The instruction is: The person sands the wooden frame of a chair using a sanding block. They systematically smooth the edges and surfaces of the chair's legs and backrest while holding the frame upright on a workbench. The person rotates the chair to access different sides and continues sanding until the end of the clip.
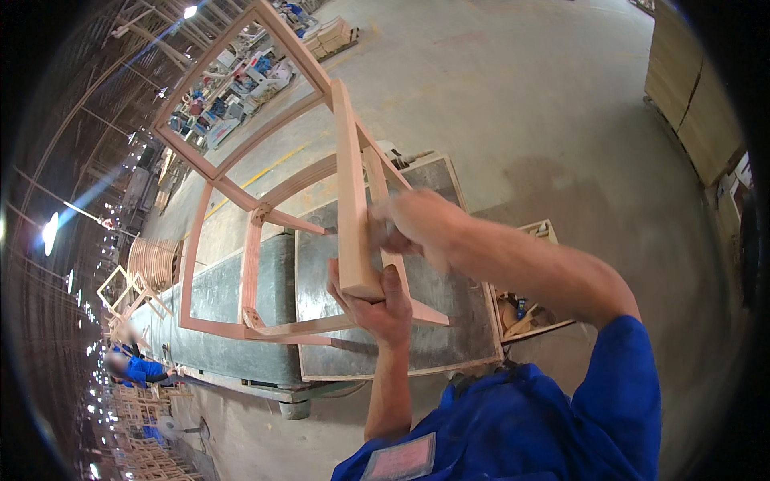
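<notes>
A bare wooden chair frame (351, 184) stands tilted over the worktable, with an open rectangular back and a curved rail. My left hand (381, 314) cups the near end of its thick pale bar from below, thumb on the right side and fingers on the left. My right hand (409, 223) is against or close to the right side of the same bar, higher up. Motion smears its fingers, so whatever they may hold cannot be made out. Under the frame lies the grey metal top of the worktable (449, 345).
A green-grey bench surface (224, 353) adjoins on the left. At the table's right hangs or stands a wooden tray (539, 330) with small items. Tall panels (690, 88) rise at far right. Curved wood pieces (152, 260) and a person in blue (143, 369) are farther left.
</notes>
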Available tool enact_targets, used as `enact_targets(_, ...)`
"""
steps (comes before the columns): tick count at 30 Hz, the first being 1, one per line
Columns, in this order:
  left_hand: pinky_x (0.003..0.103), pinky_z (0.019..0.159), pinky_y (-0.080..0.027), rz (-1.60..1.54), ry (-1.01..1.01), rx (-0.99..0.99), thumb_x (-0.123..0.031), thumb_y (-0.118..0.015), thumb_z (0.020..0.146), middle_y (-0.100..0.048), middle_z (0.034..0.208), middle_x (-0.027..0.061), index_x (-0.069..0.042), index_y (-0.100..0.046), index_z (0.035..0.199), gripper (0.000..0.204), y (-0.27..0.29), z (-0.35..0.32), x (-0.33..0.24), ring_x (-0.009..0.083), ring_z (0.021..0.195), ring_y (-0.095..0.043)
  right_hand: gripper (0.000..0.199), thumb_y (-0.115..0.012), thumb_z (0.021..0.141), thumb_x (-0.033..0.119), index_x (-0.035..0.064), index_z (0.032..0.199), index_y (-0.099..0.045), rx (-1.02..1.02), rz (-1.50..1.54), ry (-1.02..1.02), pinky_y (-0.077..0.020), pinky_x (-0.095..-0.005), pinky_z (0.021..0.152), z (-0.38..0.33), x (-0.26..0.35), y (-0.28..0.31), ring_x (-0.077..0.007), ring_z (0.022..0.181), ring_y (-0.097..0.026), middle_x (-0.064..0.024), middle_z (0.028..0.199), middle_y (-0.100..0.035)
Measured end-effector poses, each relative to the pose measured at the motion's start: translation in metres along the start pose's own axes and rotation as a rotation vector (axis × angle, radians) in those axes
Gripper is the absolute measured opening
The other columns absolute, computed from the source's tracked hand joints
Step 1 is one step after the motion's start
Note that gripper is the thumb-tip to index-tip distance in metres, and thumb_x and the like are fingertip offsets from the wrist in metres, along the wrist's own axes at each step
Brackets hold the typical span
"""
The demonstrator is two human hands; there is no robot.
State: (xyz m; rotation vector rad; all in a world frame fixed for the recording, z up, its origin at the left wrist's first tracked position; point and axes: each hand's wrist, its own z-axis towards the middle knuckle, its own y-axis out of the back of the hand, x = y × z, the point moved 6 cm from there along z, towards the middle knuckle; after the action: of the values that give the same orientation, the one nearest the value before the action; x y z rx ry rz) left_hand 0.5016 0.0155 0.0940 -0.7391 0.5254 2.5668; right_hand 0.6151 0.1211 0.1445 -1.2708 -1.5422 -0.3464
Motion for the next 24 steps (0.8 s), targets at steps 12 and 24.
enact_targets(12, 0.055, 0.1, -0.04, -0.061, 0.167, 0.074, -0.039, -0.071, 0.092, -0.045, 0.138, 0.0317, 0.011, -0.047, 0.134, 0.07, -0.004, -0.004, 0.007, 0.0471, 0.126, -0.047, 0.025, -0.053, 0.093, 0.015, -0.0032, 0.097, -0.07, 0.051, 0.085, 0.014, -0.0489, -0.0329, 0.086, 0.025, 0.003, 0.001, -0.0193, 0.085, -0.062, -0.0143, 0.094, -0.067)
enact_targets(24, 0.057, 0.103, -0.036, -0.109, 0.031, 0.074, -0.04, -0.064, 0.094, -0.042, 0.14, 0.0317, 0.01, -0.046, 0.135, 0.068, -0.004, -0.002, 0.001, 0.0474, 0.125, -0.043, 0.035, -0.051, 0.097, 0.019, -0.0098, 0.112, -0.065, 0.095, -0.097, 0.008, -0.0501, -0.0363, 0.09, -0.001, 0.006, -0.007, -0.0268, 0.099, -0.063, -0.0196, 0.11, -0.064)
